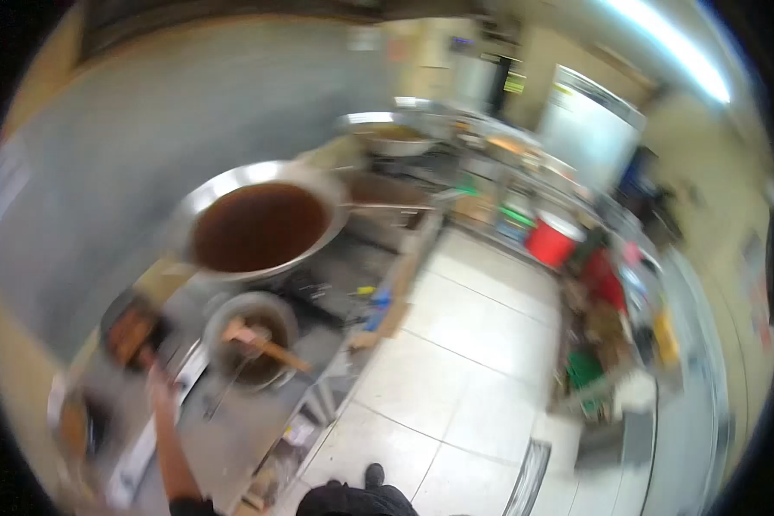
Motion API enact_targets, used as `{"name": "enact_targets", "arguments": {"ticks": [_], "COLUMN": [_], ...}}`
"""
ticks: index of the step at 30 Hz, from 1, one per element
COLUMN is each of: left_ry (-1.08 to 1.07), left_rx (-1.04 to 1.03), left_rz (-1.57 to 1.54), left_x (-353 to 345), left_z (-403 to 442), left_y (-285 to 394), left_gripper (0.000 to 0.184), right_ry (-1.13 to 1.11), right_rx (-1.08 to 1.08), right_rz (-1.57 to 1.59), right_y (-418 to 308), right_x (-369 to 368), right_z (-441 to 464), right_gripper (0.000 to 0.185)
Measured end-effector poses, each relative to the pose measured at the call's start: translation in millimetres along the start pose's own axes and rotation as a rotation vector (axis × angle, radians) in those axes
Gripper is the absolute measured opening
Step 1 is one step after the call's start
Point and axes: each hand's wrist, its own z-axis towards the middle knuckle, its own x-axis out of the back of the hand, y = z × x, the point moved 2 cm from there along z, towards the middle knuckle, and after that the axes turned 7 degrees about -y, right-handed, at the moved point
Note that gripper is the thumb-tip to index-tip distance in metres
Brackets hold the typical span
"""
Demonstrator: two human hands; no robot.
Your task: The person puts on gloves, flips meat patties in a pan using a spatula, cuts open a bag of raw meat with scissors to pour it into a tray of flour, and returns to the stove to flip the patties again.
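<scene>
My left hand (161, 389) is stretched out at the lower left, smeared by motion, and appears closed around the handle of a dark pan (119, 311) with something brown in it. Beside it stands a metal pot (290, 315) of murky liquid, with a wooden-handled utensil (277, 351) lying across it. Behind these, a wide metal wok (339, 191) holds dark brown liquid. My right hand is out of view.
Another large pan (396, 148) sits farther along the stove counter. White floor tiles (430, 370) run down the aisle. A red bucket (552, 241) stands under the far counter; a cluttered rack with a green basket (584, 377) lines the right side.
</scene>
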Motion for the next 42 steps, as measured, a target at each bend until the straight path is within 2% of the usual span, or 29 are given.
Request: {"name": "enact_targets", "arguments": {"ticks": [1, 2, 3, 4, 5, 7, 9, 10, 12, 13, 15, 16, 17, 19, 21, 22, 23, 24, 25, 26, 27, 28, 29, 30, 32, 33, 35, 36, 42], "left_ry": [-0.02, 0.029, 0.054, 0.148, 0.202, 0.253, 0.15, 0.052, -0.187, -0.324, -0.614, -0.745, -0.862, -1.089, -1.295, -1.389, -1.469, -1.548, -1.632, -1.654, -1.767, -1.876, -1.891, -1.876, -1.858, -1.857, -1.947, -1.981, -2.076], "left_rx": [-0.088, -0.219, -0.361, -0.462, -0.529, -0.626, -0.688, -0.703, -0.723, -0.728, -0.738, -0.749, -0.767, -0.807, -0.851, -0.871, -0.884, -0.869, -0.854, -0.868, -0.872, -0.875, -0.886, -0.861, -0.745, -0.755, -0.625, -0.657, -0.698], "left_rz": [0.503, 0.28, 0.066, 0.013, 0.039, 0.062, 0.103, 0.124, 0.188, 0.227, 0.315, 0.354, 0.386, 0.426, 0.427, 0.415, 0.392, 0.321, 0.253, 0.251, 0.298, 0.35, 0.352, 0.351, 0.333, 0.329, 0.155, 0.075, -0.002], "left_x": [3.0, -10.8, -24.4, -36.1, -61.2, -120.9, -197.3, -241.9, -336.7, -384.9, -481.8, -526.6, -569.0, -644.2, -708.4, -736.3, -760.5, -781.0, -801.6, -823.7, -848.5, -871.3, -891.5, -910.4, -952.4, -988.3, -1064.5, -1093.5, -1212.8], "left_z": [-12.5, -40.5, -69.8, -90.2, -103.7, -129.8, -147.4, -156.5, -183.7, -202.2, -248.3, -274.3, -302.1, -364.5, -433.0, -468.6, -502.0, -534.1, -560.9, -571.6, -578.3, -582.2, -583.0, -580.5, -573.3, -566.7, -553.4, -548.5, -525.2], "left_y": [13.5, 49.3, 85.0, 112.7, 136.1, 166.2, 187.4, 193.6, 200.0, 200.3, 198.5, 198.2, 198.0, 195.7, 193.1, 192.1, 190.5, 188.7, 191.9, 193.2, 194.1, 205.2, 215.3, 224.7, 243.6, 230.4, 191.1, 195.0, 325.3], "left_gripper": [0.051, 0.051, 0.051, 0.051, 0.051, 0.05, 0.05, 0.05, 0.05, 0.05, 0.051, 0.051, 0.052, 0.053, 0.054, 0.055, 0.055, 0.057, 0.06, 0.06, 0.058, 0.056, 0.056, 0.053, 0.042, 0.042, 0.028, 0.022, 0.019], "right_ry": [0.022, 0.03, -0.015, 0.028, 0.014, 0.008, 0.266, 0.296, 0.446, 0.465, 0.026, -0.098, -0.218, 0.291, 0.615, 0.731, 0.703, 0.694, 0.657, 0.619, 0.646, 0.723, 0.794, 0.663, 0.695, 0.71, 0.699, 0.685, 0.604], "right_rx": [-0.127, -0.123, -0.291, -0.35, -0.326, -0.201, -0.204, -0.198, 0.492, 0.489, -0.351, -0.407, -0.458, -0.575, -0.644, -0.615, -0.318, -0.404, -0.437, -0.466, -0.471, -0.38, -0.283, -0.379, -0.383, -0.391, -0.43, -0.475, -0.529], "right_rz": [0.144, 0.234, 0.552, 0.583, 0.346, -0.172, 0.313, 0.324, 1.245, 1.243, -0.16, -0.069, 0.02, 0.584, 0.684, 0.84, 0.829, 1.083, 1.283, 1.486, 1.492, 1.632, 1.766, 1.927, 2.0, 2.075, 2.076, 2.079, 2.016], "right_y": [17.7, 6.8, 53.0, 78.5, 61.6, 62.6, 61.8, 100.2, 162.7, 167.1, 180.9, 183.0, 187.2, 215.3, 231.1, 229.3, 222.0, 175.7, 159.9, 154.6, 154.6, 158.0, 165.1, 175.8, 193.0, 200.8, 220.5, 231.0, 300.2], "right_x": [-23.3, -16.1, -60.7, -105.4, -105.1, -57.5, -24.8, -43.2, -68.2, -46.2, -5.2, 40.5, 72.2, 100.5, 135.8, 172.6, 218.5, 296.0, 333.2, 355.6, 372.1, 385.2, 398.3, 409.3, 434.1, 446.7, 474.0, 489.5, 591.7], "right_z": [-13.5, -22.0, -27.9, -62.6, -81.8, -37.7, -37.0, -22.3, -7.1, 4.6, 29.6, 39.2, 48.4, 91.3, 157.5, 191.5, 217.7, 238.1, 262.9, 285.0, 306.4, 330.9, 350.1, 367.0, 404.6, 427.0, 466.6, 489.0, 600.2], "right_gripper": [0.012, 0.014, 0.018, 0.018, 0.021, 0.026, 0.029, 0.029, 0.036, 0.036, 0.045, 0.031, 0.03, 0.036, 0.027, 0.027, 0.032, 0.042, 0.052, 0.063, 0.063, 0.069, 0.075, 0.079, 0.081, 0.083, 0.086, 0.089, 0.089]}}
